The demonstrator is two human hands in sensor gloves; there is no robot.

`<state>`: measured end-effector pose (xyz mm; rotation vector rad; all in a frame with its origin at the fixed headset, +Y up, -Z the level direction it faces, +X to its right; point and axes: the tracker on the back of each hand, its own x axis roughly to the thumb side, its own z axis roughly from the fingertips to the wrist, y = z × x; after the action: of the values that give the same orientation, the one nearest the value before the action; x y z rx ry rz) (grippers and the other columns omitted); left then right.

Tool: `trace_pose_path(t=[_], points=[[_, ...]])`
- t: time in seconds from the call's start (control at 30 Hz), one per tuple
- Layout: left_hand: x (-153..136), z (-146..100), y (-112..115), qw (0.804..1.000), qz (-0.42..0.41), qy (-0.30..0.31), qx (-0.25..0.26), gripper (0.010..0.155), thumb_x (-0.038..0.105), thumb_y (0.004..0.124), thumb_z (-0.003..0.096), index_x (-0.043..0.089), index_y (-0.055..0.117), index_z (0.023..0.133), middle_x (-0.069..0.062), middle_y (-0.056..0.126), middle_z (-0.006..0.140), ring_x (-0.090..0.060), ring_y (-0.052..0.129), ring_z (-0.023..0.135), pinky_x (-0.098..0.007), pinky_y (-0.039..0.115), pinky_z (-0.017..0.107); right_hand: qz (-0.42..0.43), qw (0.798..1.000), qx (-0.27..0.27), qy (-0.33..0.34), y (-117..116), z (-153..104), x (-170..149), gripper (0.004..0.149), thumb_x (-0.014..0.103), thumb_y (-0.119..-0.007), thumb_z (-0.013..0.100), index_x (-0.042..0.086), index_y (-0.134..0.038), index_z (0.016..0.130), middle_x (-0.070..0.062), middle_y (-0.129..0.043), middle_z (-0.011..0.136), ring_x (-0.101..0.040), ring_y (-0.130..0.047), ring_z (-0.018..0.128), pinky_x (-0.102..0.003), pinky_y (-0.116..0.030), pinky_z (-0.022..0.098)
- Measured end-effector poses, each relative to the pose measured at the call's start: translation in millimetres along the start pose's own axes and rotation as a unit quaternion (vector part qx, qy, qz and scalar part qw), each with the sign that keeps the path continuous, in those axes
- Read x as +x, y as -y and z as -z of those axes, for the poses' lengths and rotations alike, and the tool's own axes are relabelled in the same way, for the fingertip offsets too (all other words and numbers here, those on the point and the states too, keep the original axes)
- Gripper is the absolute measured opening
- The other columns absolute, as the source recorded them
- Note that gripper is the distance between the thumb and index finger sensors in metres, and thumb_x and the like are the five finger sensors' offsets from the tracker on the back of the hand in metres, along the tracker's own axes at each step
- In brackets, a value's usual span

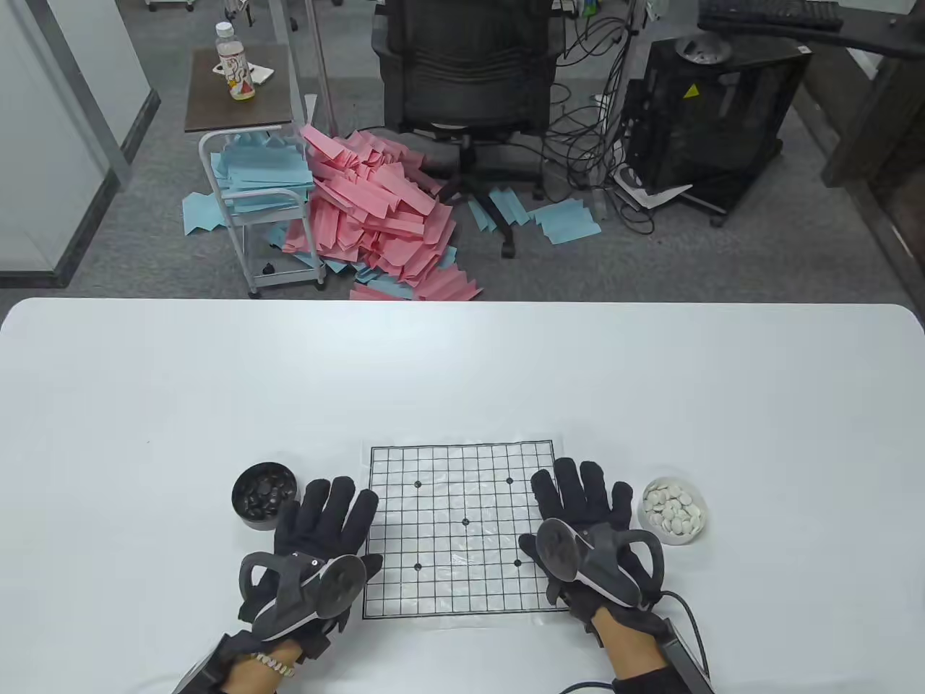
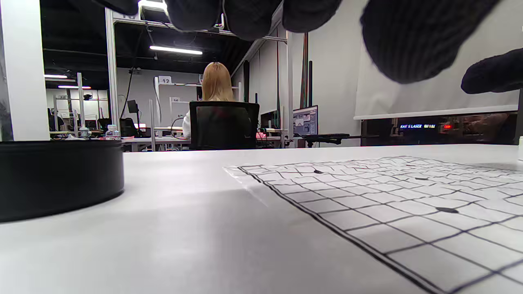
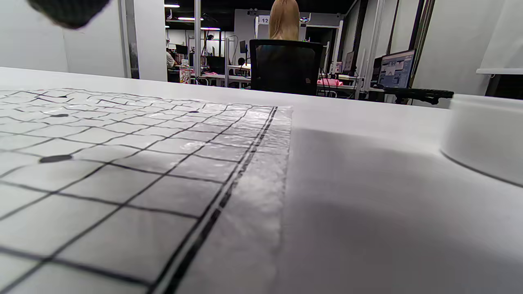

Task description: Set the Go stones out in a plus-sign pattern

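A paper Go board (image 1: 462, 531) with a black grid lies near the table's front edge; no stones are on it. It also shows in the left wrist view (image 2: 392, 204) and the right wrist view (image 3: 122, 163). A black bowl (image 1: 264, 496) of black stones stands left of the board. A white bowl (image 1: 673, 510) of white stones stands right of it. My left hand (image 1: 329, 517) rests flat, fingers spread, between the black bowl and the board's left edge, holding nothing. My right hand (image 1: 582, 499) rests flat on the board's right edge, beside the white bowl, holding nothing.
The white table (image 1: 462, 376) stretches wide beyond the board. The black bowl's wall (image 2: 57, 175) fills the left of the left wrist view. The white bowl's wall (image 3: 486, 134) stands at the right of the right wrist view. Chair and paper piles lie beyond the table.
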<state>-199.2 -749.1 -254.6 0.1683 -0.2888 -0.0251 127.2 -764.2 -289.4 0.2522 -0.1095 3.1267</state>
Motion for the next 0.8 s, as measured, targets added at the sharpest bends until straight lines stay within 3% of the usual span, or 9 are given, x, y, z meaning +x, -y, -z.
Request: trace_pose_path(t=[0.8], points=[[-2.3,0.4,-0.1,1.0,-0.004,-0.005,-0.002,0.084,0.059,0.076,0.0398,0.031,0.042,0.111,-0.011,0.042,0.123,-0.048,0.046,0.113,-0.071,0.046,0.073,0.008,1.0,0.001,0.01,0.7,-1.1,3.3,0.085,0.062,-0.074,0.042,0.035,-0.033,0.111,-0.005,-0.025,0.121,-0.042,-0.028,0.114,-0.073,-0.03,0.075]])
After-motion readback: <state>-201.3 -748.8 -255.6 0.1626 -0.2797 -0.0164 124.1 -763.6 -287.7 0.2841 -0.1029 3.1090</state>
